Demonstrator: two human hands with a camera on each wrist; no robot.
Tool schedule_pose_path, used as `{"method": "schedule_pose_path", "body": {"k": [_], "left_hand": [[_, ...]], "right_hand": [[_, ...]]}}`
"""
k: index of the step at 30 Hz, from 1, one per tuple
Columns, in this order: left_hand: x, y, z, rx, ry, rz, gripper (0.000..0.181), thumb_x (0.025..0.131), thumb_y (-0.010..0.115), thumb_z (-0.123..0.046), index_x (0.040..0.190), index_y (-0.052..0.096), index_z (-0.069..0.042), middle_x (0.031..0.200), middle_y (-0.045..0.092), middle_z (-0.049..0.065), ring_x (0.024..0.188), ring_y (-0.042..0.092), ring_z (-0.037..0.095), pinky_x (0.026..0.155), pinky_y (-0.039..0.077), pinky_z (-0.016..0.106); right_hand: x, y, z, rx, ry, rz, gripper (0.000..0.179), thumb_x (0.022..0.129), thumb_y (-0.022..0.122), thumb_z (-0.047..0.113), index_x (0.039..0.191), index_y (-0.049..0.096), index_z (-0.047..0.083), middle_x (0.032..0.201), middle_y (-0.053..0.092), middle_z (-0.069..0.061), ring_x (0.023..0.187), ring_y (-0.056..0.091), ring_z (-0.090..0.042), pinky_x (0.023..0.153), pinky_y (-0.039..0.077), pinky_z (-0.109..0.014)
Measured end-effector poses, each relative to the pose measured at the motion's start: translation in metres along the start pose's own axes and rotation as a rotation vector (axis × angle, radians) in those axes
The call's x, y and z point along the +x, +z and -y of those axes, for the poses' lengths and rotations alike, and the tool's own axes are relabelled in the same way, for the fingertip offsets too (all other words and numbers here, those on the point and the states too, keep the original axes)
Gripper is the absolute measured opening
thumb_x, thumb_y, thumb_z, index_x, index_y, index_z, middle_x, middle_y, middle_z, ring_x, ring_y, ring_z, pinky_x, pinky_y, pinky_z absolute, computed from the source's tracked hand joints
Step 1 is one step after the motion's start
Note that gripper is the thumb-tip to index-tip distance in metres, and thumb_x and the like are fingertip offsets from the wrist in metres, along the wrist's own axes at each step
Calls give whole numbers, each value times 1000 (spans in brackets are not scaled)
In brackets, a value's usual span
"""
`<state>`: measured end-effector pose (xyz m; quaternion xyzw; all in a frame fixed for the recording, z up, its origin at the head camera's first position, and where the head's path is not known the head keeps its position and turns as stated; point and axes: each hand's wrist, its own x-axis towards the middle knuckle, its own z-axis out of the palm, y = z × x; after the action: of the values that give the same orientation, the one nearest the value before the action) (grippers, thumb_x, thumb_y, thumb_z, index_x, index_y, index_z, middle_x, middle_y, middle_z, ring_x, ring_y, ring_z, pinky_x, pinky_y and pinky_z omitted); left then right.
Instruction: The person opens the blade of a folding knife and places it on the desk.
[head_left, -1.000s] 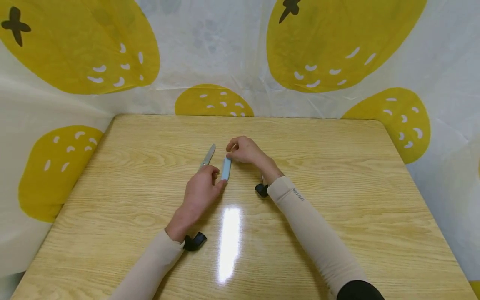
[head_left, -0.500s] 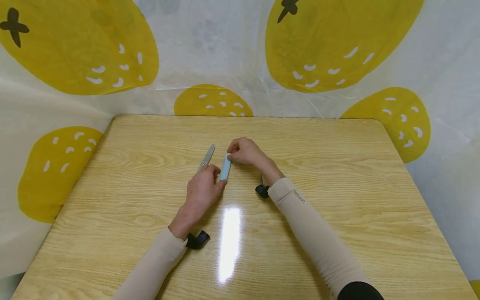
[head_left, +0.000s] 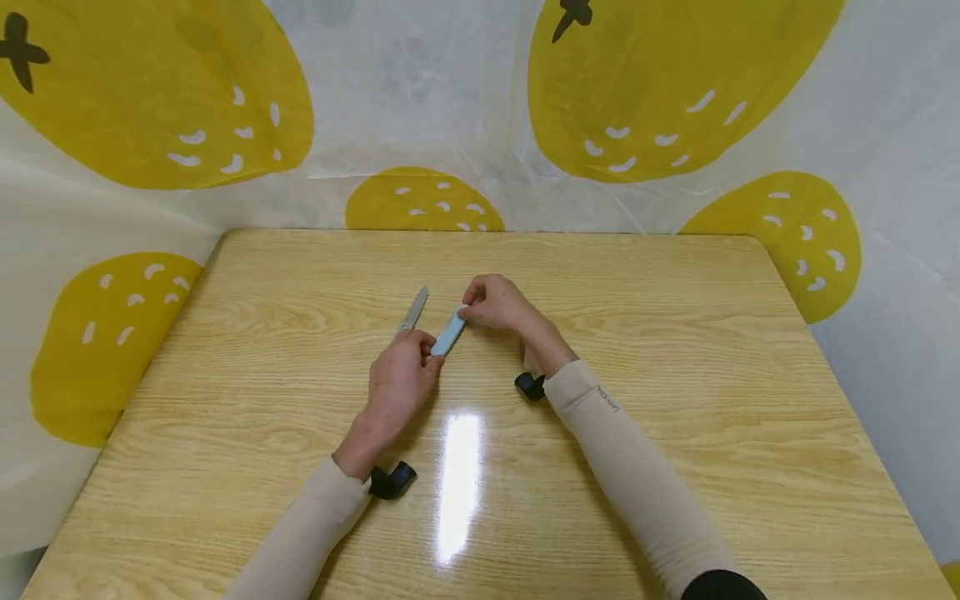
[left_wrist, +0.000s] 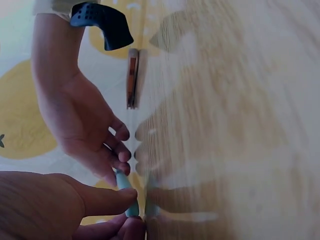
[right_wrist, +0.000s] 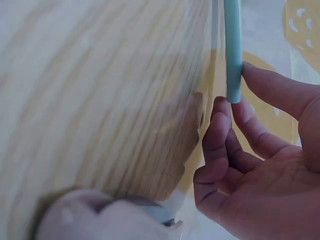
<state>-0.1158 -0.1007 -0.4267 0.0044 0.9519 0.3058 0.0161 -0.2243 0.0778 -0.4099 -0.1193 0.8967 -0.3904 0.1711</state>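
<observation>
A light blue flat bar (head_left: 449, 333) with straight sides lies slanted low over the table between both hands. My left hand (head_left: 401, 375) pinches its near end; in the left wrist view the thumb presses one face of the bar (left_wrist: 133, 206), with fingers on the other side. At the far end, my right hand (head_left: 498, 302) pinches it between thumb and index finger, its other fingers curled beside it in the right wrist view. A grey blade with a rivet-like dot (head_left: 415, 308), resembling scissors, lies left of the bar; its rear is hidden behind my left hand.
A pale pinkish object (head_left: 530, 358) sits mostly hidden under my right wrist; it looks blurred in the right wrist view, and its kind is unclear. Black camera mounts hang at both wrists. A patterned curtain (head_left: 420, 100) stands behind the wooden table (head_left: 660, 333).
The bar has swung to a more slanted angle, its far end going right and its near end left. My right hand has shifted slightly right. The blade lies as before.
</observation>
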Motion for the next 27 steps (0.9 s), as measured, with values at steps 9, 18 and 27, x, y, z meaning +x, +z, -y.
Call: {"method": "schedule_pose_path", "body": {"k": [9,18,27], "left_hand": [[0,-4,1,-56,20,-81,24,97,74,-13,118,68,-6,105,67,9,84,67,24,67,52,36],[2,-9,3,-118,29,-89,26,100,71,-12,124,65,-7,113,70,10,93,70,25,70,56,38],[6,-10,7,-280,59,-114,28,99,69,-6,127,64,-5,116,73,14,99,72,29,81,59,43]], "right_hand": [[-12,-7,-2,149,-8,-30,16,99,71,18,103,65,3,87,63,-6,78,58,-20,65,44,-24],[-18,-10,-7,279,-51,-61,18,100,70,19,109,66,4,96,69,-12,94,65,-38,69,47,-26],[-26,-13,-12,370,-61,-66,20,101,70,19,113,67,5,107,71,-26,97,64,-42,72,47,-30]]}}
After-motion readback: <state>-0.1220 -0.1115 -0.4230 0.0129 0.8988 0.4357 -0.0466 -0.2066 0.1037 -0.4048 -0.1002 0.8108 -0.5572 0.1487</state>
